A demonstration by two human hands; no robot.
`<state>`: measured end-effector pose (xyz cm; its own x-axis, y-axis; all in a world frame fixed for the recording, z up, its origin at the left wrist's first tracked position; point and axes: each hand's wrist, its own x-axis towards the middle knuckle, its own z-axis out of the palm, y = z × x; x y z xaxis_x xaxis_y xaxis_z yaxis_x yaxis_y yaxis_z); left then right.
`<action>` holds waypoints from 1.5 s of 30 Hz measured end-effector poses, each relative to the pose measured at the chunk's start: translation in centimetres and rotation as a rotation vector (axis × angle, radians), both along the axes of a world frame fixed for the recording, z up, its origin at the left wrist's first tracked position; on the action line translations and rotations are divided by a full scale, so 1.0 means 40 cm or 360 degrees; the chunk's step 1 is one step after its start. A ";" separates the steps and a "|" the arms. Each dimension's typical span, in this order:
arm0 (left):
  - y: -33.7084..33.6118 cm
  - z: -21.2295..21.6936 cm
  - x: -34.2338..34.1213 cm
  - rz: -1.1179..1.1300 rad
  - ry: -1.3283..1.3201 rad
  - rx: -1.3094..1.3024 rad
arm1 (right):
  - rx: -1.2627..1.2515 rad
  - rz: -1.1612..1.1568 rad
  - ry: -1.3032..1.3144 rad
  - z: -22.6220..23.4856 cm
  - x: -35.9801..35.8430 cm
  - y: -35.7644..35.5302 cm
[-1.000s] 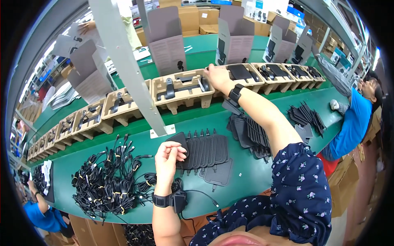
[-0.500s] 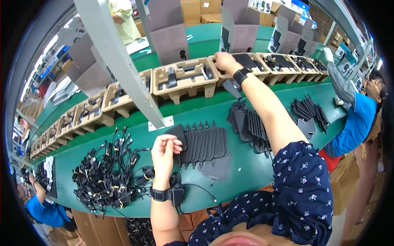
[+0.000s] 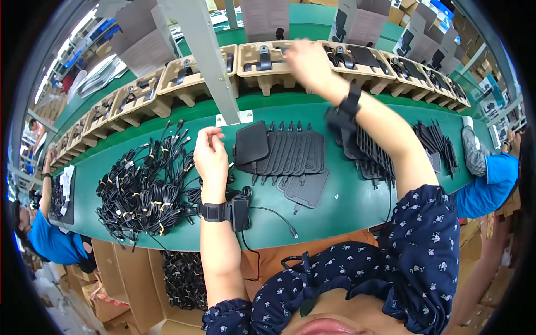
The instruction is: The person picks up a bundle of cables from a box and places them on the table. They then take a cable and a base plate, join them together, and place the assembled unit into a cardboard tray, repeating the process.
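Green counter carries a fanned row of flat black pads. The left hand hovers loosely curled, empty, just beside them. The right hand, blurred, reaches over a cardboard tray; its grip is unclear. Black cables lie left.

A green table carried the work. Left of the left grip lay a heap of bundled black cables. Just right of that grip, a fanned row of flat black pads rested on the green, with one more pad lying nearer the table's front edge. Beneath the right grip ran a line of tan pulp trays. Right of that arm lay further stacks of black pads.
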<state>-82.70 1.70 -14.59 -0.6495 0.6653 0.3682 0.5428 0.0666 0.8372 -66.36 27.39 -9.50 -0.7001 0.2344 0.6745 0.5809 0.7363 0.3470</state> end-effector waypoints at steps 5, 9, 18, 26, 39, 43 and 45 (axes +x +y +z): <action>-0.040 -0.013 -0.003 -0.0139 0.0536 -0.0787 | -0.0955 0.0355 -0.0714 -0.047 -0.102 -0.277; -0.034 -0.012 0.005 -0.0169 0.0578 -0.0847 | -0.0963 0.0460 -0.0746 -0.091 -0.133 -0.295; -0.036 -0.014 0.004 -0.0137 0.0614 -0.0830 | -0.1715 0.0282 -0.0104 -0.022 -0.096 -0.193; -0.039 -0.026 0.012 -0.0130 0.0797 -0.0763 | -0.1026 0.0562 0.1256 0.113 -0.011 0.032; -0.033 -0.026 0.021 -0.0142 0.0746 -0.0881 | -0.1055 0.0303 0.1030 0.039 -0.020 0.267; -0.031 -0.015 0.026 -0.0168 0.0677 -0.0915 | -0.1252 0.0323 0.0953 0.030 -0.025 0.278; -0.033 -0.030 0.021 -0.0135 0.0686 -0.0883 | -0.1167 0.0351 0.0684 -0.003 -0.026 0.270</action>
<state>-81.86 0.37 -15.79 -0.4597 0.8711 0.1731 0.8406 0.3639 0.4011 -67.40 38.20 -9.62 -0.5005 0.6015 0.6226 0.3704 0.7988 -0.4740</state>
